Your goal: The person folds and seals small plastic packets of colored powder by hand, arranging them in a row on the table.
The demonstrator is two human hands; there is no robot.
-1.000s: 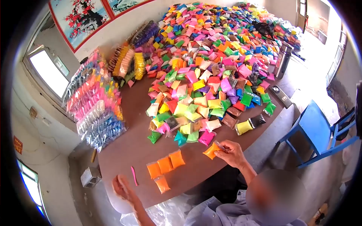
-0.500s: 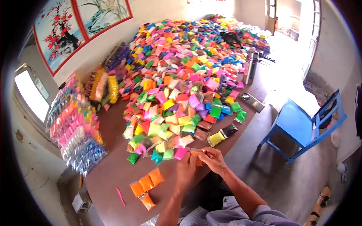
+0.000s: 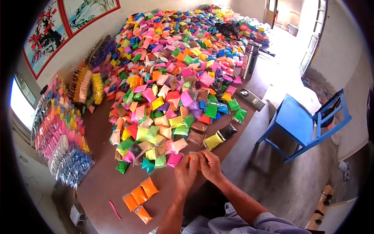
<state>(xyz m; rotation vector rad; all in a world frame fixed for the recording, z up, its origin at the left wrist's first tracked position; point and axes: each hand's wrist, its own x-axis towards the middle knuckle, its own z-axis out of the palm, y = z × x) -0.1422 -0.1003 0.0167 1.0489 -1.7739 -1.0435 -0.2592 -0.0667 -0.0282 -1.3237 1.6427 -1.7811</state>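
Note:
Near the table's front edge, my left hand [image 3: 184, 175] and my right hand [image 3: 210, 167] are closed together on a small orange packet [image 3: 199, 165]. Fingers of both hands pinch its top and cover most of it. To their left on the table lie several more orange packets [image 3: 139, 195], grouped close together. A thin pink stick-like tool [image 3: 115, 210] rests beyond them. Just past my hands sits a magenta packet [image 3: 175, 159], at the near edge of a large heap of colourful packets [image 3: 171, 78].
Strings of bundled packets [image 3: 64, 144] lie along the table's left side. A steel thermos flask [image 3: 249, 61] stands at the right, beside a small scale-like device [image 3: 250, 99]. A blue chair [image 3: 294, 121] is on the floor to the right of the brown table [image 3: 99, 183].
The view has shifted, so the table's contents appear further left and slightly higher. My fingers have closed in over the orange packet, hiding more of its top.

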